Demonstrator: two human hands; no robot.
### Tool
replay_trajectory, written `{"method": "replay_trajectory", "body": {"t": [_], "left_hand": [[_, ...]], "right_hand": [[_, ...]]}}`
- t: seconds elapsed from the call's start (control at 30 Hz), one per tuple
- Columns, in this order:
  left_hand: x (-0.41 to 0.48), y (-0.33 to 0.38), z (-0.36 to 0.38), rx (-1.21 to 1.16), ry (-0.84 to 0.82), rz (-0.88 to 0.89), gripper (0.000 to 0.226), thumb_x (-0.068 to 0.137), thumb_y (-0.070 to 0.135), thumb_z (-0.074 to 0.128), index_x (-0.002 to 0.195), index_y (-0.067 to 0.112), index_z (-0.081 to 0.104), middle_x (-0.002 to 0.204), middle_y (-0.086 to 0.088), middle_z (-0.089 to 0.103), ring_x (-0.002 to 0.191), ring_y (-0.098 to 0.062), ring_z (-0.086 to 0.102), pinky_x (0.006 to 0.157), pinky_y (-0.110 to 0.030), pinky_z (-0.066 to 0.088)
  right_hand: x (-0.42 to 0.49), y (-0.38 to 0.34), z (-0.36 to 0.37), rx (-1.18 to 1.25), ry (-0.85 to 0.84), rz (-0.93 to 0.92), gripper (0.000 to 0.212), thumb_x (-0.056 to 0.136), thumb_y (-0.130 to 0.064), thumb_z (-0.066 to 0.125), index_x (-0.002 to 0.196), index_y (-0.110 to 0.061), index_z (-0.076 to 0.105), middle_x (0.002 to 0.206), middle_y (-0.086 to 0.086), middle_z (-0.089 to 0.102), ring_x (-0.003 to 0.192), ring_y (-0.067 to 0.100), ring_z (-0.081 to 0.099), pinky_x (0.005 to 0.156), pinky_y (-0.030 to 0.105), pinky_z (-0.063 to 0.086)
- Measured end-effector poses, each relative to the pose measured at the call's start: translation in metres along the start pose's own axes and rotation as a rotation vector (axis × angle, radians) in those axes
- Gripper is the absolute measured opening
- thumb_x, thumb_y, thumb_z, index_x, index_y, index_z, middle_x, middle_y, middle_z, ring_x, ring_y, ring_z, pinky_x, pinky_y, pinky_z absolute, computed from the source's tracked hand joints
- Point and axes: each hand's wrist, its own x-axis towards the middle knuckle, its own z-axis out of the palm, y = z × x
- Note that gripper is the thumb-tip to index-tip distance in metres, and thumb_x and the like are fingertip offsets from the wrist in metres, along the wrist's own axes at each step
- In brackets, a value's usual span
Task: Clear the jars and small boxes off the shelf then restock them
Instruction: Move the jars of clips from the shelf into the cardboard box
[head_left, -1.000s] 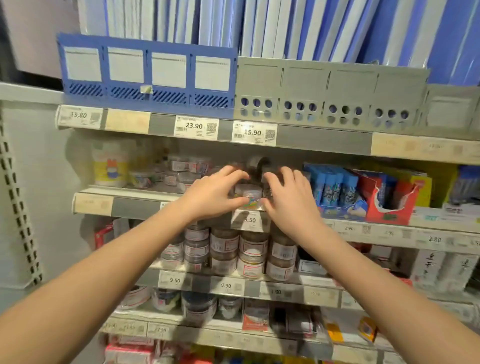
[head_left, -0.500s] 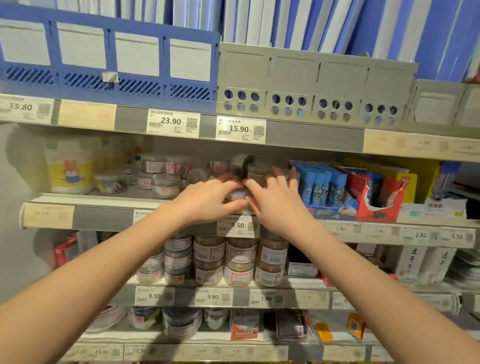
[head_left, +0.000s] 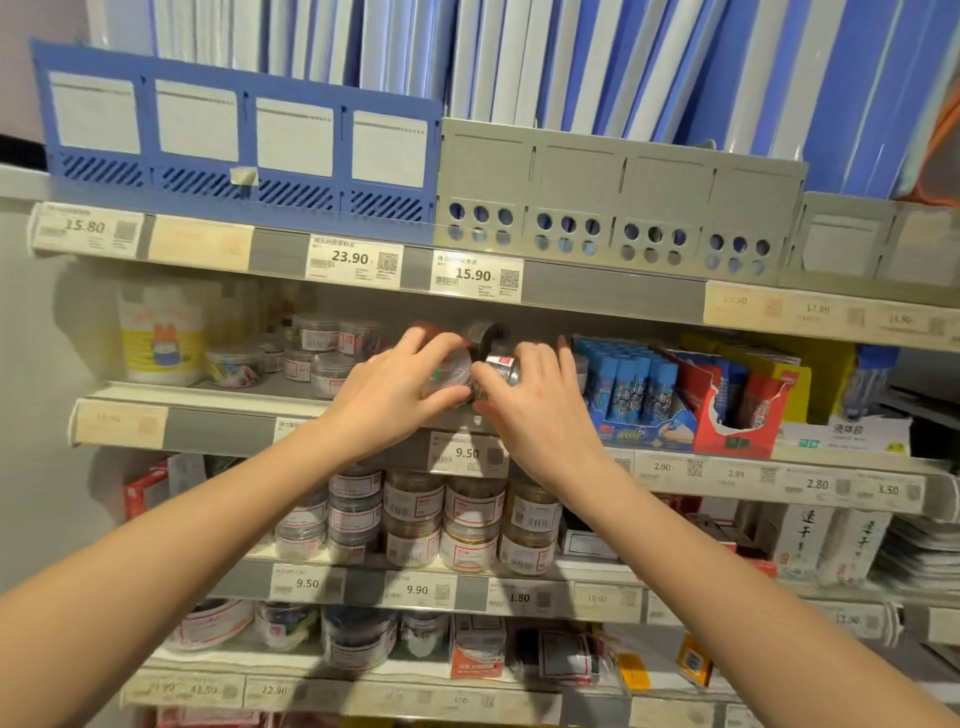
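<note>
Both hands reach into the second shelf (head_left: 218, 428) from the top. My left hand (head_left: 395, 392) is closed around a small clear jar (head_left: 449, 371) at the shelf front. My right hand (head_left: 535, 405) grips another clear jar (head_left: 501, 366) lying on its side, touching the first. A jar on its side (head_left: 485, 332) sits just behind them. More small clear jars (head_left: 317, 353) stand to the left on the same shelf. Stacked jars (head_left: 441, 519) fill the shelf below.
A white tub with a cartoon print (head_left: 161, 332) stands at the shelf's left end. Blue glue sticks in a box (head_left: 634, 384) and a torn red carton (head_left: 737, 410) sit right of my hands. Blue and grey file holders (head_left: 613, 208) line the top shelf.
Both hands have pushed deeper into the shelf and closed on the two jars; the jars are now tipped and pressed together. The camera has moved closer.
</note>
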Motion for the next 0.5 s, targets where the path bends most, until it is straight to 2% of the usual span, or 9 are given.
{"method": "replay_trajectory", "body": {"t": [0.07,0.13,0.23,0.33,0.43,0.5], "left_hand": [[-0.007,-0.001,-0.006,0.015,0.044,0.042,0.052,0.092,0.051,0.050,0.138,0.029,0.037,0.131,0.001,0.038,0.093,-0.024,0.060,0.067,-0.034,0.043],[-0.017,-0.001,-0.013,0.018,0.060,0.044,0.052,0.093,0.049,0.051,0.138,0.027,0.038,0.135,0.002,0.036,0.090,-0.023,0.060,0.068,-0.035,0.046],[-0.034,0.001,-0.021,-0.007,0.068,0.005,0.052,0.092,0.048,0.050,0.138,0.026,0.039,0.136,0.002,0.037,0.089,-0.026,0.062,0.069,-0.039,0.050],[-0.063,0.005,-0.030,-0.036,0.067,-0.075,0.055,0.090,0.051,0.046,0.138,0.026,0.038,0.134,0.000,0.037,0.080,-0.027,0.061,0.069,-0.041,0.051],[-0.108,0.009,-0.043,0.032,0.031,-0.134,0.056,0.091,0.050,0.047,0.140,0.026,0.036,0.135,-0.001,0.036,0.067,-0.017,0.052,0.067,-0.039,0.050],[-0.143,0.009,-0.056,0.086,-0.020,-0.178,0.055,0.092,0.047,0.051,0.141,0.026,0.036,0.137,0.000,0.036,0.069,-0.011,0.047,0.067,-0.037,0.050]], "right_hand": [[-0.002,-0.003,-0.006,0.069,-0.005,-0.016,0.036,0.083,-0.021,0.070,0.115,-0.016,0.054,0.098,0.016,0.049,0.084,0.036,0.051,0.078,0.045,0.046],[-0.008,-0.008,-0.014,0.163,-0.048,-0.038,0.032,0.091,-0.025,0.060,0.121,-0.017,0.050,0.106,0.016,0.044,0.089,0.034,0.049,0.071,0.042,0.048],[-0.017,-0.014,-0.023,0.292,-0.111,-0.058,0.030,0.097,-0.031,0.051,0.123,-0.018,0.045,0.115,0.013,0.037,0.103,0.029,0.042,0.078,0.040,0.048],[-0.027,-0.025,-0.026,0.366,-0.148,-0.085,0.033,0.096,-0.034,0.053,0.123,-0.017,0.045,0.116,0.013,0.036,0.105,0.031,0.044,0.083,0.041,0.047],[-0.041,-0.047,-0.025,0.401,-0.188,-0.132,0.035,0.095,-0.036,0.054,0.122,-0.015,0.048,0.118,0.014,0.041,0.106,0.032,0.045,0.084,0.039,0.044],[-0.052,-0.069,-0.023,0.426,-0.180,-0.183,0.038,0.095,-0.037,0.054,0.124,-0.014,0.049,0.119,0.016,0.046,0.106,0.033,0.046,0.086,0.038,0.040]]}}
